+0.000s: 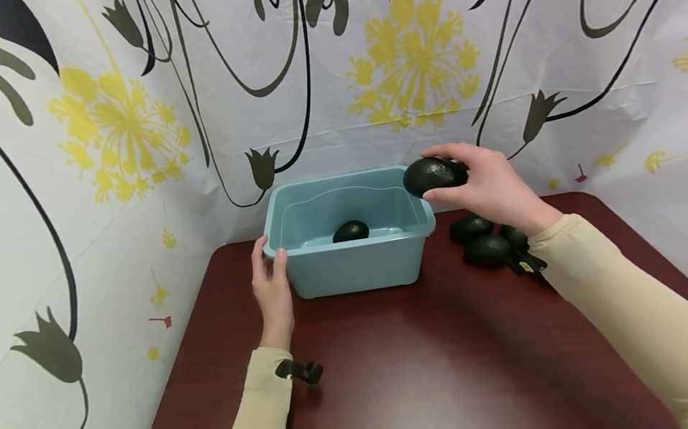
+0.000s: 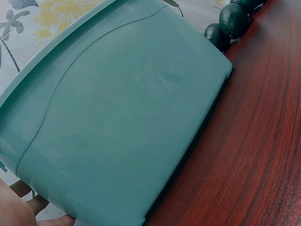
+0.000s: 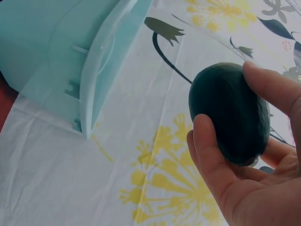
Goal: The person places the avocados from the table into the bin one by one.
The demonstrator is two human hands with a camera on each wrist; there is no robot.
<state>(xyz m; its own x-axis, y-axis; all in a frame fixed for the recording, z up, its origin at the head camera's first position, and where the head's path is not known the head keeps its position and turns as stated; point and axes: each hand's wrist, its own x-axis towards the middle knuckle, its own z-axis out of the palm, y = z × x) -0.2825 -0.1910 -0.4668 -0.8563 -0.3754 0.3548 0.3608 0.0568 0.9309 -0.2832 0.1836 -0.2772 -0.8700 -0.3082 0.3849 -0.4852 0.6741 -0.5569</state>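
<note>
A dark green avocado (image 1: 432,175) is held by my right hand (image 1: 489,184), above the right end of a light blue plastic bin (image 1: 357,267). The right wrist view shows the fingers and thumb wrapped round this avocado (image 3: 228,113). My left hand (image 1: 273,292) grips the bin's left front corner at the rim; in the left wrist view only its fingertips (image 2: 40,203) show against the bin wall (image 2: 108,117). Inside the bin lies another avocado (image 1: 350,231).
Several avocados (image 1: 487,251) lie on the dark red-brown table (image 1: 405,380) right of the bin, partly hidden by the right arm. A patterned cloth (image 1: 305,118) hangs behind and beside the table. A black strap (image 1: 299,371) sits on the left wrist.
</note>
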